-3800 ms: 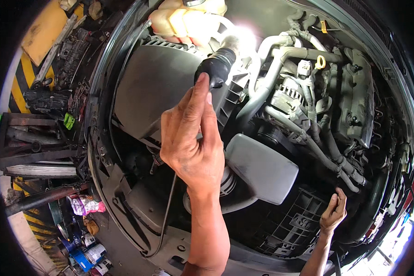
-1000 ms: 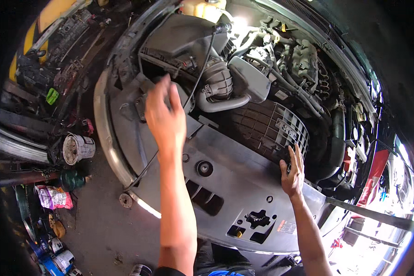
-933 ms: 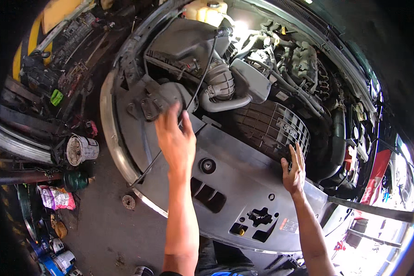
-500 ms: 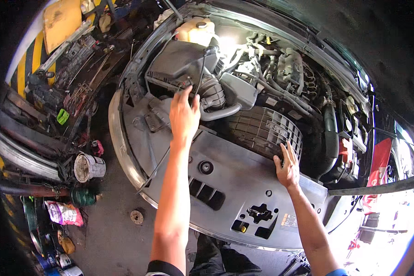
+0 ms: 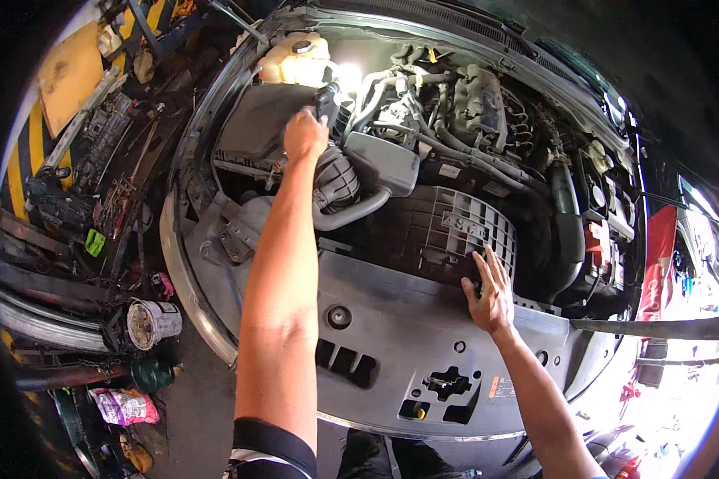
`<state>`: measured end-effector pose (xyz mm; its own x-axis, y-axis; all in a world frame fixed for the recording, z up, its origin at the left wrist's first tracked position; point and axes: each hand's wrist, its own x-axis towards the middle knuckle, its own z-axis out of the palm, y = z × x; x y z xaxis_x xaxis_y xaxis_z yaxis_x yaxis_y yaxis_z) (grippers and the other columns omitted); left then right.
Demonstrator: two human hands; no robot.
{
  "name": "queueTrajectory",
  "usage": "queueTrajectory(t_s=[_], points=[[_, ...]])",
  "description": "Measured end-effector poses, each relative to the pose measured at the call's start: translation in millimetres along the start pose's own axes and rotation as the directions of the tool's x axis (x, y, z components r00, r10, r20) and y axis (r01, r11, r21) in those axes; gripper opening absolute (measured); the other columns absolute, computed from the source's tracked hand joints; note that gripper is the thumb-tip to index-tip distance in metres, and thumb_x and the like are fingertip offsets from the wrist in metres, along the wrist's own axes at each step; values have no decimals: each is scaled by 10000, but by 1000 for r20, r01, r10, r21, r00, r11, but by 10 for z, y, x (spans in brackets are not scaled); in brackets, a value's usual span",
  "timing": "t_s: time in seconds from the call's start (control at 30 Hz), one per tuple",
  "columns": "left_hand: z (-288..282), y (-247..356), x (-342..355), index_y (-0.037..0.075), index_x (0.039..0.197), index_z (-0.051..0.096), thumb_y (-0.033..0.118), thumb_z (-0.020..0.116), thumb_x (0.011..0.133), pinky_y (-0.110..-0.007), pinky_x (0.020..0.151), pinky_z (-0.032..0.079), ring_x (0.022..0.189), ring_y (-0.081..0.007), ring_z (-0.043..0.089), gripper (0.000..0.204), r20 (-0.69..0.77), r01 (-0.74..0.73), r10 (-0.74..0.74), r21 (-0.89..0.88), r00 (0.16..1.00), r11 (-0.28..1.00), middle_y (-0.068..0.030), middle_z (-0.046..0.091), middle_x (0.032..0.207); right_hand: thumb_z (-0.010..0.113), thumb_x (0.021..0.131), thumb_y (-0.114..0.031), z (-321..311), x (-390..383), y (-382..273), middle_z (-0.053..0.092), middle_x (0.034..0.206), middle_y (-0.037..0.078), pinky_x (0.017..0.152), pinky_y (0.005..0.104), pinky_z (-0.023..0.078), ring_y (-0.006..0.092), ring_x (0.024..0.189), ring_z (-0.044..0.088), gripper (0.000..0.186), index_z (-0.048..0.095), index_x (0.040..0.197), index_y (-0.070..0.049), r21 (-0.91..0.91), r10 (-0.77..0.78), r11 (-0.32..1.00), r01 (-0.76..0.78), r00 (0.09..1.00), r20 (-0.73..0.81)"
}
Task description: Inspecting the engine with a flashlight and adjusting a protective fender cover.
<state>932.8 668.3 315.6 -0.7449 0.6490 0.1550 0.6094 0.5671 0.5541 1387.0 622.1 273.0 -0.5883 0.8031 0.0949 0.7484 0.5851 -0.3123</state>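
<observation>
- The left hand [image 5: 305, 137] is closed around the tail of a lit work lamp [image 5: 326, 100], near the far left corner of the engine bay [image 5: 185, 164]; the fingertips are partly hidden, so how firm the hold is cannot be told.
- The lamp's bright end points away from the person, just beside the translucent coolant reservoir [image 5: 287, 64] in that corner, and its glare washes out the parts nearest it.
- The right hand [image 5: 491, 295] is spread and holds nothing; it is over the rear edge of the front cover panel [image 5: 407, 315], next to the gridded fan shroud [image 5: 471, 227]. Whether the palm rests on either one cannot be told.
- Already done, judging by this view: the engine bay is uncovered and the lamp is on, lighting the hoses and the ribbed engine cover [image 5: 478, 100] toward the rear edge.
- Parts seemingly in place: the air filter box [image 5: 256, 120] along the left edge has its lid on, and the corrugated intake hose [image 5: 337, 182] is between it and the flat grey resonator box [image 5: 387, 164], partly behind the left forearm.
- Neither hand has a wrench or other hand tool, and no loosened fitting can be made out, so the stage looks like lighting and looking over; how much work remains cannot be judged from here.
</observation>
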Motion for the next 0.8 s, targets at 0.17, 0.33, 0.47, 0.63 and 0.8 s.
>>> queueTrajectory(t_s=[0.17, 0.33, 0.47, 0.63, 0.8], points=[[70, 154, -117, 52, 1145, 687, 380, 636, 902, -461, 930, 524, 1102, -370, 642, 411, -57, 53, -54, -22, 997, 998, -222, 671, 1177, 625, 942, -291, -2, 5, -33, 346, 1562, 209, 1183, 466, 271, 370, 1447, 327, 579, 464, 1452, -68, 14, -7, 1000, 7, 1000, 7], [176, 443, -381, -23, 1062, 661, 311, 618, 896, -467, 902, 532, 1031, -419, 652, 375, -231, -155, 107, -196, 967, 968, -301, 667, 1073, 622, 945, -268, -13, 16, -73, 337, 1572, 196, 1190, 462, 267, 367, 1449, 324, 580, 448, 1465, -78, -27, 54, 998, -52, 998, 44], [260, 672, -767, -47, 963, 640, 325, 640, 901, -498, 796, 526, 841, -417, 677, 377, -187, -243, 173, -478, 967, 844, -266, 686, 914, 629, 924, -228, -32, 4, -96, 372, 1548, 214, 1179, 459, 273, 387, 1424, 357, 557, 479, 1432, -55, 4, 16, 1000, -16, 1000, -1], [399, 966, -1452, -3, 933, 633, 317, 629, 952, -448, 673, 528, 717, -355, 686, 320, -71, -201, 208, -670, 976, 714, -204, 696, 835, 608, 931, -241, -44, 3, -112, 373, 1541, 229, 1177, 461, 272, 391, 1413, 368, 542, 484, 1422, -47, 35, -7, 999, 7, 1000, -4], [636, 1055, -1997, -23, 914, 568, 188, 644, 942, -479, 686, 520, 762, -392, 652, 226, -73, -235, 238, -584, 969, 777, -216, 632, 860, 594, 938, -255, -26, 4, -90, 371, 1539, 234, 1174, 464, 275, 392, 1409, 370, 534, 485, 1417, -45, 26, 0, 1000, 0, 1000, 4]])
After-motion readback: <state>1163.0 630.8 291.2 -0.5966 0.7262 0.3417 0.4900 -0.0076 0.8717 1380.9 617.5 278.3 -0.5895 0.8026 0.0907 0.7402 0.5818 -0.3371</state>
